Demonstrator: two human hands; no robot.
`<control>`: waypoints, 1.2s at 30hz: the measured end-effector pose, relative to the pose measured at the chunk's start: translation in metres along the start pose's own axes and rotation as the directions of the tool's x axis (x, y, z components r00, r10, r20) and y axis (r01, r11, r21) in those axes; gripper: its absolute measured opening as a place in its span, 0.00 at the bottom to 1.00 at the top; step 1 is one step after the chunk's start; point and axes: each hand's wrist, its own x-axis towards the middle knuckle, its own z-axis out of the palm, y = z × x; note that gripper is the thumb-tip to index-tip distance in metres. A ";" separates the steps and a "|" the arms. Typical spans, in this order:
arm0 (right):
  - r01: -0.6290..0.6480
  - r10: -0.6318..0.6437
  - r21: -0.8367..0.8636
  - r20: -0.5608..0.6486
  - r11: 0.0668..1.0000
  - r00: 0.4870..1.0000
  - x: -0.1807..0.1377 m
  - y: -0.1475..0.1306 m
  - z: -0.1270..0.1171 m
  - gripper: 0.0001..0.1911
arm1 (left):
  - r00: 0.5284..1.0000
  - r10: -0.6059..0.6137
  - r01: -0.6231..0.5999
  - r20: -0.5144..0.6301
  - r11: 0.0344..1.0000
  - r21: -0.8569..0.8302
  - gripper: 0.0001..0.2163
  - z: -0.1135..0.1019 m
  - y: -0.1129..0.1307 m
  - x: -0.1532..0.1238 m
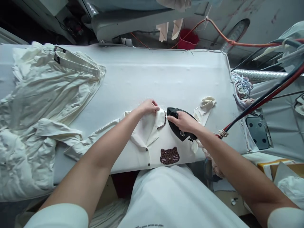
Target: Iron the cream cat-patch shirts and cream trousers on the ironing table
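A cream shirt (152, 148) with a brown cat patch (169, 155) lies buttoned on the white ironing table (161, 76). My left hand (149, 106) pinches the top of the shirt's collar, fingers closed on the fabric. My right hand (183, 122) grips the handle of a black iron (177, 122), whose tip rests on the shirt just right of the collar. One sleeve end (206, 106) sticks out beyond the iron.
A pile of crumpled cream garments (40, 104) covers the table's left part. Red and black cables (266, 98) run from the iron to the upper right. A perforated metal iron rest (258, 131) sits at right. A red bucket (188, 39) stands behind the table.
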 end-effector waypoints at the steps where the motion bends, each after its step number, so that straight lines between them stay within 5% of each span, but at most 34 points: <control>1: 0.040 -0.040 0.010 0.000 0.999 0.999 -0.009 -0.007 0.010 0.26 | 1.000 0.002 -0.002 0.026 1.000 -0.003 0.14 -0.002 0.001 0.002; 8: -0.033 0.035 -0.023 0.096 0.999 0.995 -0.023 -0.058 0.096 0.18 | 0.985 0.029 -0.066 0.169 0.975 0.212 0.11 -0.007 0.013 0.018; 11: -0.041 0.042 0.019 -0.060 0.999 0.997 0.000 -0.058 0.083 0.22 | 0.976 0.182 -0.218 0.122 0.876 0.430 0.10 -0.012 0.013 0.016; 14: -0.088 0.094 0.057 -0.125 0.995 0.988 0.035 -0.055 0.045 0.20 | 0.921 0.385 -0.284 -0.054 0.760 0.584 0.07 -0.038 -0.008 -0.010; 16: -0.058 0.060 0.044 -0.048 0.997 0.997 0.058 -0.058 0.024 0.19 | 0.879 0.420 -0.178 -0.224 0.726 0.665 0.09 -0.063 -0.033 -0.036; 19: 0.174 -0.145 -0.124 0.216 0.977 0.966 0.082 -0.078 0.019 0.18 | 0.931 0.253 0.026 -0.264 0.674 0.739 0.10 -0.096 -0.066 -0.066; 22: 0.381 -0.269 -0.328 0.339 0.865 0.902 0.097 -0.112 0.042 0.16 | 0.974 0.152 0.035 -0.167 0.629 0.776 0.08 -0.112 -0.079 -0.069; 26: 0.367 -0.253 -0.435 0.299 0.822 0.920 0.104 -0.142 0.064 0.18 | 0.957 0.275 -0.105 -0.089 0.618 0.780 0.09 -0.122 -0.072 -0.055; 28: 0.343 -0.227 -0.409 0.307 0.846 0.924 0.092 -0.141 0.063 0.20 | 0.907 0.402 -0.353 0.129 0.556 0.752 0.11 -0.129 -0.069 -0.052; 31: 0.250 -0.151 -0.312 0.311 0.917 0.938 0.053 -0.129 0.064 0.23 | 0.748 0.421 -0.660 0.513 0.402 0.634 0.10 -0.141 -0.066 -0.045; 33: 0.162 -0.093 -0.222 0.290 0.962 0.952 0.023 -0.123 0.075 0.23 | 0.690 0.367 -0.724 0.624 0.339 0.601 0.04 -0.147 -0.063 -0.037; 36: 0.036 -0.011 -0.090 0.263 0.995 0.965 -0.009 -0.119 0.106 0.18 | 0.661 0.333 -0.750 0.672 0.287 0.596 0.03 -0.149 -0.058 -0.020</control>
